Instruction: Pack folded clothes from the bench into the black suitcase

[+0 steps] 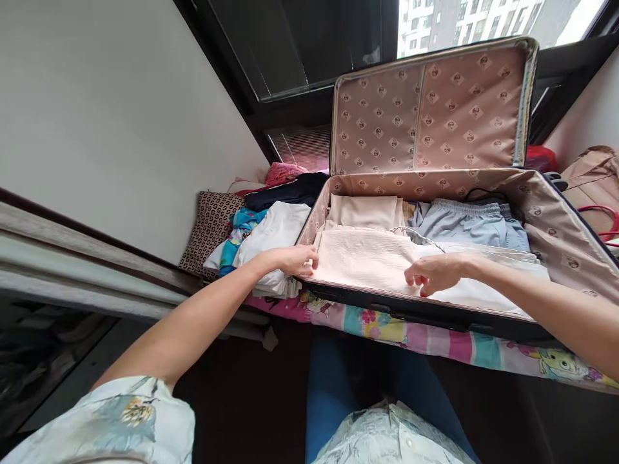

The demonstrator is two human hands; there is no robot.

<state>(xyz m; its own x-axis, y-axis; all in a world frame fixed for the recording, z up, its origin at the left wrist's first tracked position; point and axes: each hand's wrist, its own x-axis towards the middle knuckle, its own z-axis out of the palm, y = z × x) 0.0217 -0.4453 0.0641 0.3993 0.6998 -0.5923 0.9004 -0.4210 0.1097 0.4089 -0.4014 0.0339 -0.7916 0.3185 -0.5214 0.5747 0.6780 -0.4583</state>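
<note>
Where the plain pale wall [97, 116] ends at far left, a square cushion [210, 225] with a small brown-and-cream geometric weave leans against it. Beside it sits a loose pile of folded clothes [271, 235]: soft white cotton on top, a blue-and-turquoise print peeking out at the left edge, a dark navy garment [290, 191] behind, and a pink knitted piece [283, 173] farther back. The left hand [297, 260] reaches past this pile, its fingers laid together and flat on the left edge of a cream folded garment [367, 261], thumb tucked at the suitcase wall; it presses rather than pinches. That cream garment, with a faintly crinkled texture, lies in the front of the open suitcase [435, 316], a dark-rimmed rectangular case lined in shiny beige fabric printed with small brown diamond emblems. Behind it lies another smooth beige folded piece [365, 211]. The upright lid [430, 106] shows the same lining with a stitched seam down the middle. The right hand [435, 274] rests on the cream garment's middle, fingers curled downward with tips touching the cloth, thumb beneath; whether it nips a fold I cannot tell. Just behind it lie light blue-grey shorts [471, 225] with a gathered elastic waistband. Under the case runs a bedsheet [435, 345] striped in pink, teal and yellow with cartoon prints. At far right sits a tan bag [597, 177] with a red handle.
</note>
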